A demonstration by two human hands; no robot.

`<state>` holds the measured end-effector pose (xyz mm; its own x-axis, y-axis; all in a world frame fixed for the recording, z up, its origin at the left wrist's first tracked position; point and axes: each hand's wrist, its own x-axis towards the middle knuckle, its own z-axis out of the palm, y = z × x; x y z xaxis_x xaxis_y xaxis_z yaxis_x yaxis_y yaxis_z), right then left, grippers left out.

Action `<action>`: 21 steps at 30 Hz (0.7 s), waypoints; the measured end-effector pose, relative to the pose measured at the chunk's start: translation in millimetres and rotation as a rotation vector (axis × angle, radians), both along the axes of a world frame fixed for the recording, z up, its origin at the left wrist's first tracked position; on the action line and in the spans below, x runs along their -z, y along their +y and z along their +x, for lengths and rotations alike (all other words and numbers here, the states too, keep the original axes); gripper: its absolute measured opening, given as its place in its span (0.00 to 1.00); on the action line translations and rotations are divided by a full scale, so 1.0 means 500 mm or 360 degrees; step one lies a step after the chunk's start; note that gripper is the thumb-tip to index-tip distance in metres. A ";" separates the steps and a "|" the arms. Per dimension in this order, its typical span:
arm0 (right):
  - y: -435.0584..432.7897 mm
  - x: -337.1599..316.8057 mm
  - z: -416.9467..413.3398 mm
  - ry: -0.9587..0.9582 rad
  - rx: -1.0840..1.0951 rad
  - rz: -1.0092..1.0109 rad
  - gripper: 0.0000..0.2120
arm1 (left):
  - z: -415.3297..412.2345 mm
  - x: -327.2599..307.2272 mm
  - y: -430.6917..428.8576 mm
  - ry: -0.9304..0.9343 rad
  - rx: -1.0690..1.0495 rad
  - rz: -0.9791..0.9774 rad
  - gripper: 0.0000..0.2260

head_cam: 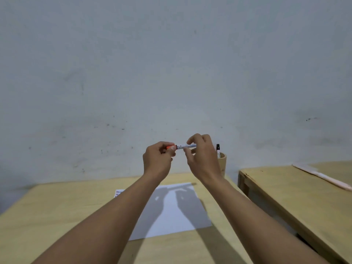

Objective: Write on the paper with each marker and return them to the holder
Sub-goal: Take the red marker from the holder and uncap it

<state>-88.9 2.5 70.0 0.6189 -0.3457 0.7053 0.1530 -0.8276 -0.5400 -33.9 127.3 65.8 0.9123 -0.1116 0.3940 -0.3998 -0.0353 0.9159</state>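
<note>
I hold a marker (182, 146) level in the air above the table, between both hands. It has a white barrel and an orange-red cap. My left hand (158, 159) pinches the cap end; my right hand (200, 155) grips the barrel. The white paper (177, 212) lies flat on the wooden table below, with the shadows of my hands on it. A little red writing shows at its far left corner. The wooden holder (222, 161) stands behind my right hand, partly hidden, with a black-capped marker (218, 149) upright in it.
The wooden table (57, 216) runs to a grey wall. A second wooden table (304, 197) stands to the right across a narrow gap. A long pale object (322, 176) lies on that table near its far edge.
</note>
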 end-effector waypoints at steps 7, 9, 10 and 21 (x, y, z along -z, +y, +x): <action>0.098 -0.013 -0.015 0.0317 -0.0529 0.1659 0.18 | -0.019 -0.014 0.084 0.0028 0.0080 -0.0008 0.04; 0.121 -0.011 -0.011 0.0288 -0.0710 0.1935 0.13 | -0.022 -0.017 0.112 0.0003 0.0080 0.0052 0.03; 0.133 -0.009 -0.008 0.0273 -0.0771 0.2010 0.11 | -0.022 -0.018 0.126 -0.0013 0.0077 0.0083 0.02; 0.243 0.017 0.011 0.0199 -0.0923 0.2095 0.06 | -0.007 0.011 0.267 -0.0008 -0.0176 0.0289 0.06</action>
<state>-83.6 123.8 61.7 0.9277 -0.3733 0.0103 0.1841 0.4332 -0.8823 -37.5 260.8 60.3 0.9210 -0.0807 0.3811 -0.3890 -0.2433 0.8885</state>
